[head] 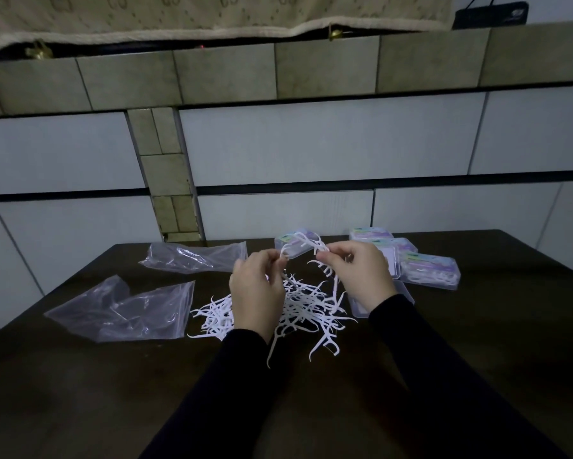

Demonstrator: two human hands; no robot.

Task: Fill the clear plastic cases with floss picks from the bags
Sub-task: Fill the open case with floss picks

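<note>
**Floss picks heaped on a dark table under a tiled wall**

While I watch through the head camera, the tiled wall (328, 144) fills the upper half: pale grey panels crossed by dark bands, with a greenish tile course above and a beige cloth (195, 14) hanging over its top edge. Below it I see the dark table (80, 392). Two empty clear bags (126, 309) lie crumpled on its left side. On the right, near the wall, clear cases (431, 270) cluster together, some stacked. Between them sits a loose pile of white floss picks (305, 306). Both hands hover above that pile in black sleeves. My left hand (257, 293) pinches picks with curled fingers; my right hand (361, 276) likewise grips a small bunch.
</note>
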